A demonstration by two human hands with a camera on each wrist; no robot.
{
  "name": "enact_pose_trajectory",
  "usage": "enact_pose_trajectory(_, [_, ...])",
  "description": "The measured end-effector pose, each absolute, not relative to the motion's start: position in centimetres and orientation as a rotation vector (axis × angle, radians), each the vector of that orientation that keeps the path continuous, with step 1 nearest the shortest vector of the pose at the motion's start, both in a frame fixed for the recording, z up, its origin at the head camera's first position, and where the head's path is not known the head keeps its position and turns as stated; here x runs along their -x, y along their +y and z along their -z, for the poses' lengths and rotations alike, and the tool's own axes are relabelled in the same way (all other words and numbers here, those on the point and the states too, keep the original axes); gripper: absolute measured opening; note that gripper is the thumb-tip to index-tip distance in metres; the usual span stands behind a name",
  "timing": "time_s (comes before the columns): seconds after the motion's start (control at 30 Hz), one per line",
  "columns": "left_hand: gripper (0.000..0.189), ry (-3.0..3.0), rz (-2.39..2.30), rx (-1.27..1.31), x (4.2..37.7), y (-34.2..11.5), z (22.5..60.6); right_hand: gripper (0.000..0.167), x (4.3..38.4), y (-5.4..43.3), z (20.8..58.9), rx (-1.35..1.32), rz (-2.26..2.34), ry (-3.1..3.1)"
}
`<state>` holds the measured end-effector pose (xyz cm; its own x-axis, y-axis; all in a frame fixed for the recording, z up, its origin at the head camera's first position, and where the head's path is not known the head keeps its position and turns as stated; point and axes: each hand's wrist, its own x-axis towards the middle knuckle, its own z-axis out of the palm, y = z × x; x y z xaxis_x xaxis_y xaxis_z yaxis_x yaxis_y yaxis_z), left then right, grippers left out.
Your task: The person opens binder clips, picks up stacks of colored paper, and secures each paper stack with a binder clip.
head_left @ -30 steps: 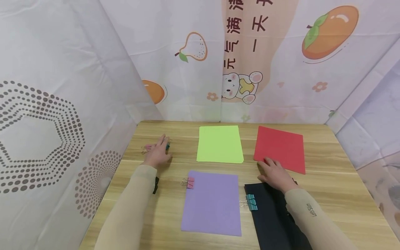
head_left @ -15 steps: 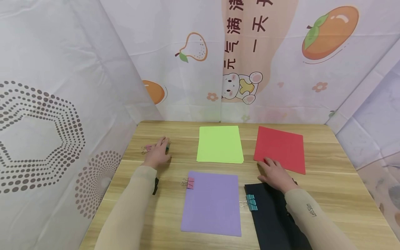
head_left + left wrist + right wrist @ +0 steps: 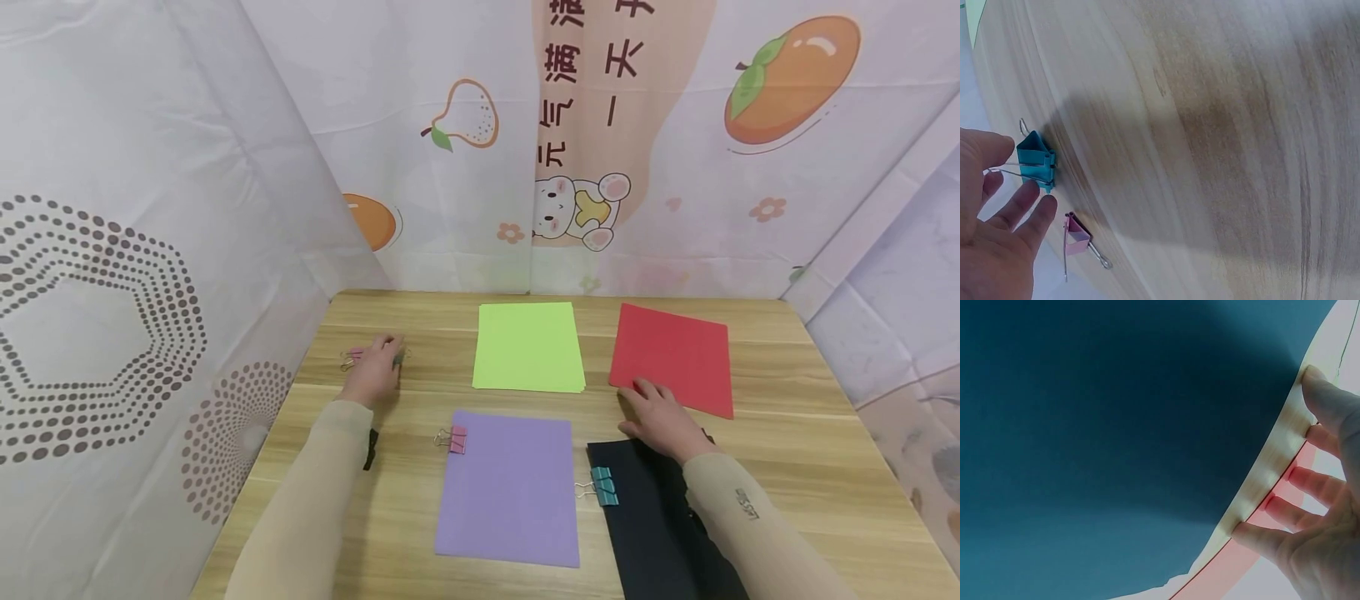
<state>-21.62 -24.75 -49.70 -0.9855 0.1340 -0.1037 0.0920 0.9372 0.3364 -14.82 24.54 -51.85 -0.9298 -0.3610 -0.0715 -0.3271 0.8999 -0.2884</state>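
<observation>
One teal binder clip, lying beyond the upper left of the purple paper, within the bent fingers of the left hand; whether they grip it, I cannot tell. One loose pink binder clip, just beside. One right hand, upper right of the purple paper: fingers extended, spread, tips at the red paper.
</observation>
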Motion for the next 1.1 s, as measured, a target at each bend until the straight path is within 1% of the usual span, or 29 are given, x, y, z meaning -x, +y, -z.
enact_pose_trajectory(0.23, [0.053,2.928,-0.520,-0.116,21.65,-24.86,49.78,0.061,14.79,24.54,51.85,0.527,0.436,2.930])
enact_pose_trajectory(0.67, [0.033,2.996,-0.506,-0.158,21.37,-24.94,49.58,0.061,14.88,24.54,51.98,0.513,0.436,2.927])
enact_pose_trajectory(0.87, [0.030,3.013,-0.510,-0.153,21.24,-25.03,49.67,0.062,14.90,24.50,52.04,0.517,0.434,2.931])
enact_pose_trajectory(1.1, [0.027,3.054,-0.510,-0.217,21.08,-25.36,49.89,0.061,14.90,24.51,52.16,0.503,0.437,2.927])
